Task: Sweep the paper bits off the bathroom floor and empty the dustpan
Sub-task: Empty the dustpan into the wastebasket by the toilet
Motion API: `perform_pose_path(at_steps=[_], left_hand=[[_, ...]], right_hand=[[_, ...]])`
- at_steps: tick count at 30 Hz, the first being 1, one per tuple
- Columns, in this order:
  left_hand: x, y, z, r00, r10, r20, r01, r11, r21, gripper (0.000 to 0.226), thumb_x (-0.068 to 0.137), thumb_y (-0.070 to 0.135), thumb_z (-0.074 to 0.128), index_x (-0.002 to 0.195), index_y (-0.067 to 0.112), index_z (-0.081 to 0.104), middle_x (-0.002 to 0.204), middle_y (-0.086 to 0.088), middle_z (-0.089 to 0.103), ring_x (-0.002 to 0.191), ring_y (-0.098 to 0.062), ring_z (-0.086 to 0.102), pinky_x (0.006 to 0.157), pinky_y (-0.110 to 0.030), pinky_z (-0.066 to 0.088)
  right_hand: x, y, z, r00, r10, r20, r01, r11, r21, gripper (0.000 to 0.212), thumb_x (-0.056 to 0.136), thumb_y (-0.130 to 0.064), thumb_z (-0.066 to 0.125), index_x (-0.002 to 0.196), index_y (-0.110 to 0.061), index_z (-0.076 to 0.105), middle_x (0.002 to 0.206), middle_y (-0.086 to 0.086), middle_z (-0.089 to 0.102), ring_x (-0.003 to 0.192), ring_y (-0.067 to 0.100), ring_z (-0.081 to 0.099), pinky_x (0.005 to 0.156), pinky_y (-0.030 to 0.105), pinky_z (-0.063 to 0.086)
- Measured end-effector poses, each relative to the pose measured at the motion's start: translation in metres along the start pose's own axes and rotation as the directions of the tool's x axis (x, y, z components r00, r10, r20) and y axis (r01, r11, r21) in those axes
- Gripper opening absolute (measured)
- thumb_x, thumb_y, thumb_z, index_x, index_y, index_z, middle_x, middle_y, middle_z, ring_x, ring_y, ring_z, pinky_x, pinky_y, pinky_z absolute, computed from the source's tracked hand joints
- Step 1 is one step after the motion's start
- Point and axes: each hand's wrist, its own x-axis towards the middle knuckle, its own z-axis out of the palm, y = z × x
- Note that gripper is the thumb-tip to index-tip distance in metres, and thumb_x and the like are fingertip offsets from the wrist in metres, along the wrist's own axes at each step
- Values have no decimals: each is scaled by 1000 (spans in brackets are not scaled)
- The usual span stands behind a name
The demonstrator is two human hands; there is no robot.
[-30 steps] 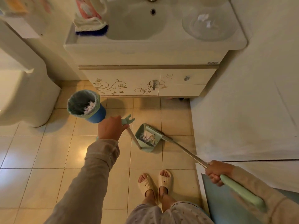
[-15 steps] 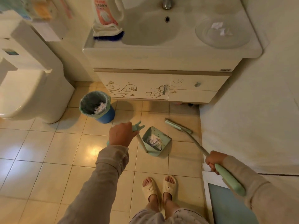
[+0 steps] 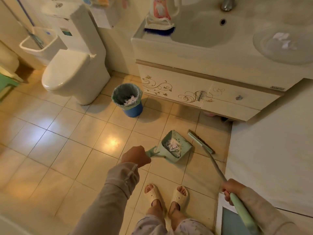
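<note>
- Across the middle and lower left of the frame, I see a floor (image 3: 67, 133) of glossy beige tiles with a bright glare spot near the centre; a white toilet (image 3: 67, 73) stands at upper left, lid down.
- At upper right, a white vanity cabinet (image 3: 186, 85) with gold scrollwork carries a sink basin (image 3: 199, 31); a bottle (image 3: 160, 9) and a blue-bristled brush (image 3: 159, 28) sit on its left corner.
- Just left of the cabinet and right of the toilet's base, a blue bin (image 3: 133, 110) with a pale green liner stands upright on the tiles, white scraps lying in its bottom.
- On the counter at far right, a clear dish (image 3: 264, 48) holds a few white scraps.
- Right of centre, the green dustpan (image 3: 186, 146) holds a heap of paper bits (image 3: 173, 146) against its rear wall; I cannot tell whether it rests on the tile or hangs just above it.
- My view shows the left hand (image 3: 135, 156) with fingers curled tight round the dustpan's handle.
- The broom (image 3: 200, 141) has its head down just right of the dustpan, a narrow gap between them.
- At lower right, the right hand (image 3: 228, 187) is wrapped round the broom's shaft where metal meets the green grip.
- At bottom centre, two feet in cream slippers (image 3: 153, 192) stand side by side on the tiles.
</note>
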Motion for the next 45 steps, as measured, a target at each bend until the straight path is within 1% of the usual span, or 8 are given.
perform_pose_path(at_steps=[2,6,13,17,23,30,38,45], left_hand=[[-3,-17,2,997,-31,-72,25,997,-79,34,84,29,62,109,4,63,86,-4,60,76,-17,56,73,-27,52],[-14,-43,7,985,-92,-143,58,972,-229,34,85,30,62,105,3,66,87,-6,63,75,-16,55,70,-26,51],[-42,-118,7,927,-211,-310,93,930,-356,34,84,37,62,90,4,68,62,3,52,55,-11,46,51,-20,36],[-54,-169,-8,905,-269,-329,105,892,-439,34,83,35,65,94,3,68,75,-2,57,66,-16,51,59,-24,38],[-69,-243,-13,876,-362,-318,131,814,-566,33,84,31,66,91,-1,67,67,-3,51,60,-15,44,53,-22,33],[-74,-290,-23,792,-500,-350,121,691,-712,33,85,24,67,93,-8,64,69,-8,50,58,-17,42,58,-25,34],[-72,-284,-56,700,-513,-496,112,766,-633,35,86,32,63,93,-3,67,74,-11,59,68,-27,55,64,-31,43],[-62,-277,-98,640,-272,-719,48,947,-316,33,90,35,59,88,4,68,63,-1,56,55,-17,55,59,-26,47]], right_hand=[[-7,4,4,999,-36,-1,36,999,33,29,88,1,38,61,-8,37,27,1,37,26,10,35,37,15,30],[-27,-5,25,996,-74,47,66,988,140,33,86,-3,43,54,-9,38,40,6,41,46,16,34,45,23,29],[-51,-8,94,971,-205,124,163,944,288,33,90,-4,41,57,-10,36,59,8,37,51,16,33,45,22,33],[-54,-16,146,983,-152,107,116,951,286,39,89,-5,37,51,-11,32,36,5,37,27,14,39,32,14,36],[-60,-27,210,975,-183,124,158,970,185,37,83,-7,47,47,-11,41,45,8,42,53,21,40,54,33,34],[-66,-65,253,972,-199,126,198,980,24,39,85,-1,38,48,-12,32,29,1,39,26,11,38,31,14,31],[-63,-117,263,954,-162,253,162,987,20,31,90,-1,34,60,-12,34,28,1,34,19,10,29,29,8,25],[-61,-108,257,942,-154,300,122,985,120,30,89,-3,42,60,-10,38,37,3,39,29,11,32,28,13,27]])
